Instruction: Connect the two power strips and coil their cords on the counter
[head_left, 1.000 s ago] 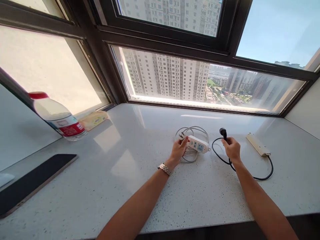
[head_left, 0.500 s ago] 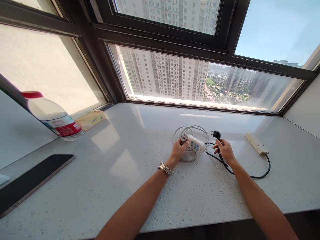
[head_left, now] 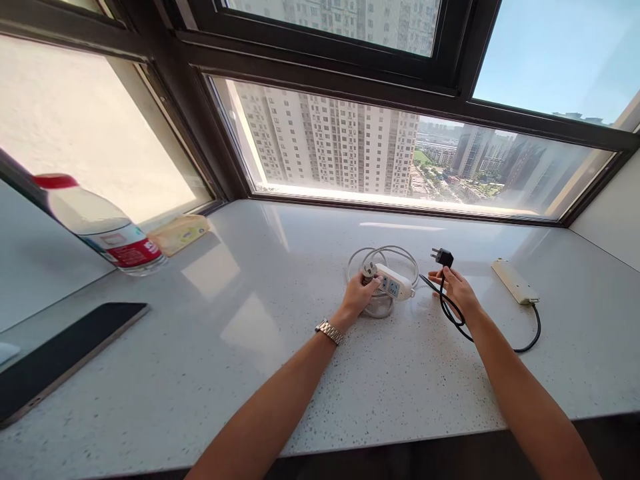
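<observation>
My left hand [head_left: 356,298] is closed on the near end of a small white power strip [head_left: 400,287] with blue-grey sockets. A grey-white plug [head_left: 369,271] is at the same fingers, its pins facing up. Looped behind the strip is its pale cord [head_left: 411,255]. In my right hand [head_left: 461,295], a black plug [head_left: 445,257] is pinched upright by its base, pins pointing left. Its black cord [head_left: 536,337] loops around below the fingers and runs right to a cream power strip [head_left: 515,283] lying on the counter. A gap separates the black plug from the white strip.
On the speckled white counter [head_left: 200,373], a phone-like dark slab [head_left: 75,353] lies at left. Behind it stands a red-capped plastic bottle [head_left: 110,230], beside a yellowish soft packet [head_left: 180,233]. Dark-framed windows [head_left: 330,83] border the back; the counter's front edge is near my forearms.
My right hand has moved slightly right with the black plug, away from the white strip, and the plug is now more upright. My left hand keeps its hold on the strip.
</observation>
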Tool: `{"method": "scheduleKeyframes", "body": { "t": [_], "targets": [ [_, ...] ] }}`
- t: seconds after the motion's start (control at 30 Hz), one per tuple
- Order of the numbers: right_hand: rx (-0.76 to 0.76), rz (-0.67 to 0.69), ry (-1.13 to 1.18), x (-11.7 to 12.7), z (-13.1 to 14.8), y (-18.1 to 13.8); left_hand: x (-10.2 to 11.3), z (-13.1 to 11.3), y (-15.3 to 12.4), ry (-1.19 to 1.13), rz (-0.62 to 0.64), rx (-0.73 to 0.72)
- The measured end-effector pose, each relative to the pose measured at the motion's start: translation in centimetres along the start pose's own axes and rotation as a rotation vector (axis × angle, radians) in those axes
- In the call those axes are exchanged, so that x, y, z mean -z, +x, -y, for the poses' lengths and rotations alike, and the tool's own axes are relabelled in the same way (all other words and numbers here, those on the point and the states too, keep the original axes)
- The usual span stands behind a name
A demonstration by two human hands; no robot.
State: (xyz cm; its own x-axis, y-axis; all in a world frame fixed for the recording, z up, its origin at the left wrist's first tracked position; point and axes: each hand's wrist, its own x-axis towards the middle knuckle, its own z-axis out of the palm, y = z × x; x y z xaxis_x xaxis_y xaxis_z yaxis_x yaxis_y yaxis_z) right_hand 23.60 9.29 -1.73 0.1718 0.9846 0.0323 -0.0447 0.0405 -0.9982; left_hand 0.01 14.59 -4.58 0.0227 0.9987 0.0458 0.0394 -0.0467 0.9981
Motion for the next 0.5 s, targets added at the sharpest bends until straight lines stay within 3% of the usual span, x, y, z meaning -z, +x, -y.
{"method": "scheduleKeyframes", "body": {
  "t": [0.13,0.3,0.5],
  "targets": [
    [0.015,-0.09,0.09,-0.5,-0.8,0.1,0.1,0.0,0.1,-0.003,0.03,-0.012],
    [0.002,-0.2,-0.045,-0.5,-1.6,0.2,0.0,0.1,0.1,0.013,0.018,-0.002],
    [0.105,-0.112,-0.292,-0.2,-1.6,0.0,0.0,0.1,0.1,0.002,0.027,-0.01]
  ]
}}
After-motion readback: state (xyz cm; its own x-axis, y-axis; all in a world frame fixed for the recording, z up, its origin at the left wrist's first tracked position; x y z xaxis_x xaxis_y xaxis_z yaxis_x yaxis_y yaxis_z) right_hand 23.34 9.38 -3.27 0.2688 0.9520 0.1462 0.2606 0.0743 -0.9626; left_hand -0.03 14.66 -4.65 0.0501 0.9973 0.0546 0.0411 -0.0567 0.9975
